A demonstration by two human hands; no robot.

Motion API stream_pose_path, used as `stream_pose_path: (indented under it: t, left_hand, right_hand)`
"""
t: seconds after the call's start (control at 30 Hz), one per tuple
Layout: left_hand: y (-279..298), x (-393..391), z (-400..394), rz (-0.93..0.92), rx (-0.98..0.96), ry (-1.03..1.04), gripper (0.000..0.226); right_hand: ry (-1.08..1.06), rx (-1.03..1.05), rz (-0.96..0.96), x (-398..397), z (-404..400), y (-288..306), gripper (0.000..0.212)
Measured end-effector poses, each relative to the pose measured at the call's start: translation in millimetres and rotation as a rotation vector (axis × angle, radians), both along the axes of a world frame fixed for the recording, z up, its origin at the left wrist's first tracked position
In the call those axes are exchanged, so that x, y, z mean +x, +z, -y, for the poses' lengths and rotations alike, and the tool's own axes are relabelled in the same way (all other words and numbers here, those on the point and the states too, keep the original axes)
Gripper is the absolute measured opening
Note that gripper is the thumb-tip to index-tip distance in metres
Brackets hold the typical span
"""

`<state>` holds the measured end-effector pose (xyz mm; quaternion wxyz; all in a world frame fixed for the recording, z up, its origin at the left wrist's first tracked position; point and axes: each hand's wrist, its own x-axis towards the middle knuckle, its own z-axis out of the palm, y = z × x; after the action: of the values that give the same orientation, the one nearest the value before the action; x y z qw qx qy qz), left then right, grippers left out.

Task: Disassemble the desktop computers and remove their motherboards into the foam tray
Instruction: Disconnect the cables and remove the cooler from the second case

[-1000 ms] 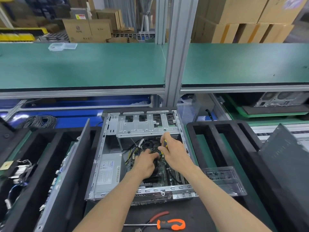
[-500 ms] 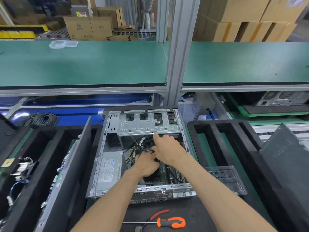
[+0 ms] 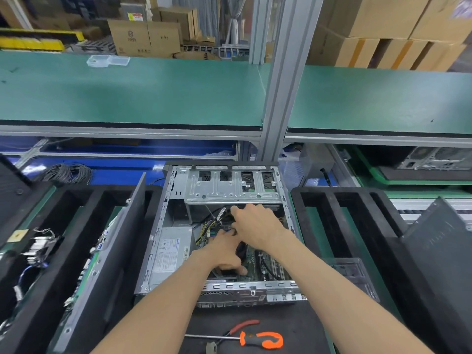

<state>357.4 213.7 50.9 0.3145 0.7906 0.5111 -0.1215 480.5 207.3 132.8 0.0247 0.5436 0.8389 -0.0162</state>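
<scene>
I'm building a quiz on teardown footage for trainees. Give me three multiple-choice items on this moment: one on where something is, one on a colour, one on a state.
1. Where does the screwdriver lie?
A. On the dark mat in front of the open computer case
B. On the green upper shelf
C. Inside the right foam tray

2. What colour is the screwdriver's handle?
A. Blue
B. Orange and black
C. All yellow

3. What is the state of the case?
A. Closed, side panel on
C. Empty, with the board already out
B. Open, with both hands reaching inside

Answers:
1. A: it lies on the mat near the bottom edge of the view, beside red-handled pliers.
2. B: the grip is bright orange with black sections.
3. B: the left hand and right hand are inside, by the cables, above the motherboard.
</scene>
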Motion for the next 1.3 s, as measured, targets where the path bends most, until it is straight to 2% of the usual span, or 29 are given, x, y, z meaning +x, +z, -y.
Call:
stream_pose_path:
  t: [0.07, 0.23, 0.33, 0.4, 0.47, 0.63, 0.73, 0.8, 0.9, 0.97, 1.03, 1.2, 1.3]
  left_hand:
    - [0.9, 0.5, -3.0, -0.053, -0.006, -0.036, 0.11]
    - [-4.1, 1.7, -6.0, -0.08, -0.023, -0.019, 0.117]
    - [-5.6, 3.4, -7.0, -0.103, -0.033, -0.014, 0.113]
    - [-4.5, 3.7, -8.3, -0.104, -0.067, -0.006, 0.115]
    - [-2.2, 3.3, -9.4, -0.111, -0.082, -0.022, 0.12]
    - [0.9, 6.5, -8.0, -0.105, -0.054, -0.028, 0.108]
    - [2.1, 7.7, -4.2, -0.073, -0.041, 0.006, 0.093]
    - [2.3, 8.3, -3.2, -0.064, -0.033, 0.02, 0.087]
    - [3.8, 8.3, -3.0, -0.094, -0.037, 0.006, 0.098]
    - [5.9, 8.0, -3.0, -0.123, -0.031, -0.034, 0.109]
    - [7.4, 8.9, -2.5, -0.138, -0.016, -0.051, 0.107]
    - [6.6, 9.7, -0.3, -0.051, -0.077, 0.056, 0.091]
    - [5.4, 10.5, -0.5, -0.064, -0.065, 0.071, 0.091]
  right_hand:
    - [0.028, -0.089, -0.044, 4.6, -4.2, 2.0, 0.011]
    - [0.156, -0.231, -0.071, 16.4, -10.8, 12.4, 0.02]
    - [0.071, -0.147, -0.121, 16.1, -6.9, 8.2, 0.02]
    - [-0.029, -0.03, -0.023, 16.9, -8.2, 8.5, 0.032]
    - [-0.05, -0.048, 0.003, 18.4, -10.4, 8.1, 0.029]
    - [0.139, -0.185, -0.054, 13.1, -8.2, 11.4, 0.007]
    - [0.238, -0.213, -0.053, 10.2, -7.1, 13.1, 0.011]
    - [0.191, -0.163, -0.071, 12.8, -6.1, 10.5, 0.013]
    - [0.037, -0.025, -0.027, 17.3, -8.7, 8.3, 0.027]
    - [0.026, -0.056, -0.009, 17.0, -10.8, 9.0, 0.022]
    - [0.078, -0.131, -0.038, 14.4, -9.3, 10.3, 0.01]
    - [0.289, -0.182, -0.032, 6.6, -4.9, 13.4, 0.012]
    - [0.255, -0.127, -0.11, 8.8, -4.8, 7.0, 0.018]
